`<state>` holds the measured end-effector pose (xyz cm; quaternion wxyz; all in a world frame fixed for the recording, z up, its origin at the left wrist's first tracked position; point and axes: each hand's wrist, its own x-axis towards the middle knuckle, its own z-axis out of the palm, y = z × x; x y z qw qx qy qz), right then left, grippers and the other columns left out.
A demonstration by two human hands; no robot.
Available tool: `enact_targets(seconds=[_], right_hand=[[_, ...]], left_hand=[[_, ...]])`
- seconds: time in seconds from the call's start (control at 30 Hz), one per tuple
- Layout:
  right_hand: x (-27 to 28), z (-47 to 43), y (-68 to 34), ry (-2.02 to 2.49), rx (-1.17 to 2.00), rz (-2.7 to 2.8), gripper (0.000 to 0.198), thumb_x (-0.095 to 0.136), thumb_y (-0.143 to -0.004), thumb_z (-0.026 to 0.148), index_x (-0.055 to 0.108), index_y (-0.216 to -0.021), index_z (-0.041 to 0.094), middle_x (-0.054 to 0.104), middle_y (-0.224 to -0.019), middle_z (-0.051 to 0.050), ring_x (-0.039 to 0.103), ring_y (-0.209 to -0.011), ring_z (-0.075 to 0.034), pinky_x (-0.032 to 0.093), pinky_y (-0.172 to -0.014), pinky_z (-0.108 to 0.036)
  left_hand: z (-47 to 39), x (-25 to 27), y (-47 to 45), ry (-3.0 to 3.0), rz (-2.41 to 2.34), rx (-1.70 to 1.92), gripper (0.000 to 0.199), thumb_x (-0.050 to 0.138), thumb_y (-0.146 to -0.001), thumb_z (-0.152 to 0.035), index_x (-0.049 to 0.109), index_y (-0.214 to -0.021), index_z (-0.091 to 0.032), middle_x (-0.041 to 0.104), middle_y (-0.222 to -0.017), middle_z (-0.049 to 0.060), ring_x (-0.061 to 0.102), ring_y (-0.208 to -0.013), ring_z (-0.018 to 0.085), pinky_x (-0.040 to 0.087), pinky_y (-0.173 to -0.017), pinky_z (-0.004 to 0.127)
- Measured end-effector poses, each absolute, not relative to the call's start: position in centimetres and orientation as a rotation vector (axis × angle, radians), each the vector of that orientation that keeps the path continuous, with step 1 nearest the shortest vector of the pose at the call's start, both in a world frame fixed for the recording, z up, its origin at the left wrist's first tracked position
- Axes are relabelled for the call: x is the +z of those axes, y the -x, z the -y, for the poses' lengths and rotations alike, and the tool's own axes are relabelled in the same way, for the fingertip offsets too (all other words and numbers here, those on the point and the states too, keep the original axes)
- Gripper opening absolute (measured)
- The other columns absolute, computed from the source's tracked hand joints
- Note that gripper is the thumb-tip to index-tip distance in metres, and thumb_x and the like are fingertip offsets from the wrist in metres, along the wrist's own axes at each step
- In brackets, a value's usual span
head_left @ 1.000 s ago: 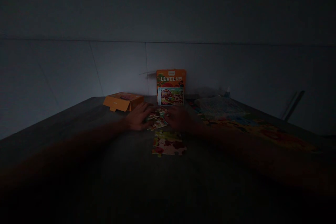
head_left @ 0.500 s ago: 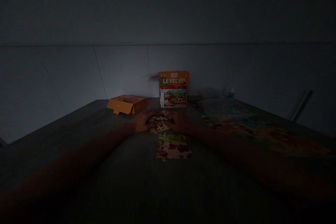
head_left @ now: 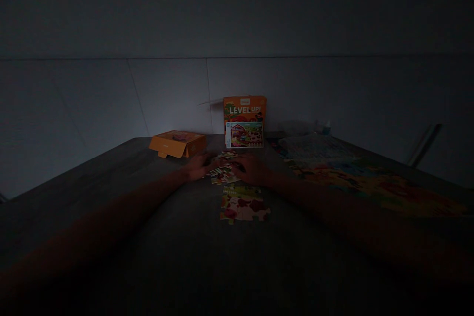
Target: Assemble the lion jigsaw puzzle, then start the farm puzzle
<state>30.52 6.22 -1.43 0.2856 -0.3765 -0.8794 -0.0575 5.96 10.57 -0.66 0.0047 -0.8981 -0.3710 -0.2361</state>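
In the dim light a loose heap of jigsaw pieces (head_left: 221,172) lies in the middle of the table. My left hand (head_left: 197,167) rests at the heap's left edge, open, its fingers reaching toward the pieces. From the other side my right hand (head_left: 252,168) stretches open fingers over the right part of the heap, hiding some pieces. Nearer to me lies a joined section of puzzle (head_left: 244,206) with a cow picture; neither hand touches it.
Behind the heap an orange box (head_left: 244,108) stands upright with a farm picture card (head_left: 245,136) in front. An opened orange box (head_left: 177,144) lies back left. At right, clear plastic wrapping (head_left: 314,150) sits on a larger colourful puzzle (head_left: 370,185) on the grey table (head_left: 159,266).
Both hands have shifted slightly on the heap, and the left fingers now cover less of it. Some pieces have moved about. The whole view has tipped a little.
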Motion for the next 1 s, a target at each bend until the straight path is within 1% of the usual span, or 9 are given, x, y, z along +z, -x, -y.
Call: enact_targets(seconds=[0.13,0.27,0.43,0.5,0.57,0.7,0.83,0.9,1.0], right_hand=[[-1.3,-6.0,-30.5,1.061,-0.147,2.325,0.029,0.053,-0.091,0.023,0.066,-0.115,0.014,0.070,-0.112,-0.011,0.063,-0.102,-0.022,0.046,-0.092,-0.034],[-1.4,-6.1,-30.6,1.077,-0.131,2.293,0.033,0.053,-0.090,0.024,0.061,-0.120,0.014,0.067,-0.118,-0.013,0.061,-0.108,-0.025,0.046,-0.095,-0.036],[-1.8,-6.2,-30.7,1.084,-0.118,2.233,0.047,0.054,-0.090,0.026,0.048,-0.135,0.014,0.063,-0.126,-0.014,0.061,-0.110,-0.025,0.047,-0.096,-0.037],[-1.8,-6.2,-30.7,1.054,-0.144,2.238,0.048,0.053,-0.090,0.025,0.048,-0.135,0.013,0.061,-0.129,-0.015,0.059,-0.113,-0.025,0.045,-0.099,-0.038],[-1.7,-6.2,-30.6,1.010,-0.180,2.255,0.047,0.053,-0.090,0.025,0.051,-0.135,0.012,0.061,-0.130,-0.016,0.058,-0.114,-0.026,0.045,-0.100,-0.040],[-1.6,-6.1,-30.5,0.946,-0.213,2.277,0.042,0.054,-0.090,0.031,0.058,-0.129,0.014,0.064,-0.125,-0.014,0.057,-0.114,-0.027,0.045,-0.099,-0.042],[-1.3,-6.0,-30.5,0.903,-0.210,2.270,0.028,0.049,-0.096,0.036,0.066,-0.110,0.018,0.067,-0.112,-0.011,0.059,-0.107,-0.023,0.046,-0.095,-0.038],[-1.1,-5.9,-30.4,0.924,-0.212,2.239,0.028,0.043,-0.099,0.034,0.066,-0.102,0.017,0.067,-0.104,-0.010,0.060,-0.100,-0.021,0.046,-0.090,-0.035],[-0.6,-5.7,-30.3,1.045,-0.253,2.140,0.029,0.041,-0.100,0.031,0.065,-0.099,0.015,0.066,-0.099,-0.011,0.059,-0.096,-0.021,0.045,-0.087,-0.033]], left_hand=[[-10.9,-0.9,-6.0,2.832,1.165,-0.720,0.045,0.047,-0.093,-0.057,0.067,-0.095,-0.016,0.064,-0.088,0.008,0.062,-0.086,0.024,0.049,-0.076,0.034],[-10.8,-0.8,-6.0,2.814,1.166,-0.789,0.042,0.050,-0.090,-0.054,0.064,-0.094,-0.015,0.062,-0.088,0.009,0.061,-0.084,0.024,0.049,-0.076,0.036],[-10.5,-0.8,-6.1,2.798,1.062,-0.914,0.036,0.053,-0.089,-0.046,0.059,-0.105,-0.015,0.062,-0.106,0.012,0.059,-0.102,0.027,0.049,-0.090,0.040],[-10.3,-0.8,-6.1,2.786,1.027,-0.957,0.034,0.054,-0.088,-0.045,0.057,-0.106,-0.016,0.061,-0.112,0.013,0.058,-0.108,0.027,0.048,-0.094,0.040],[-10.2,-0.9,-6.1,2.772,1.017,-0.987,0.031,0.055,-0.088,-0.043,0.056,-0.104,-0.017,0.061,-0.110,0.012,0.058,-0.104,0.026,0.048,-0.091,0.040],[-9.9,-0.8,-6.2,2.759,1.010,-0.995,0.024,0.049,-0.093,-0.041,0.055,-0.090,-0.018,0.060,-0.091,0.009,0.059,-0.088,0.024,0.050,-0.080,0.038],[-9.3,-0.4,-6.4,2.782,0.960,-0.963,0.030,0.043,-0.097,-0.041,0.056,-0.082,-0.018,0.059,-0.085,0.007,0.057,-0.088,0.023,0.049,-0.081,0.037],[-9.2,-0.3,-6.5,2.798,0.942,-0.931,0.031,0.043,-0.097,-0.042,0.059,-0.085,-0.018,0.060,-0.087,0.008,0.056,-0.091,0.024,0.048,-0.085,0.039],[-9.5,-0.5,-6.5,2.828,0.937,-0.865,0.032,0.055,-0.091,-0.046,0.065,-0.101,-0.017,0.063,-0.101,0.010,0.055,-0.102,0.027,0.045,-0.094,0.043]])
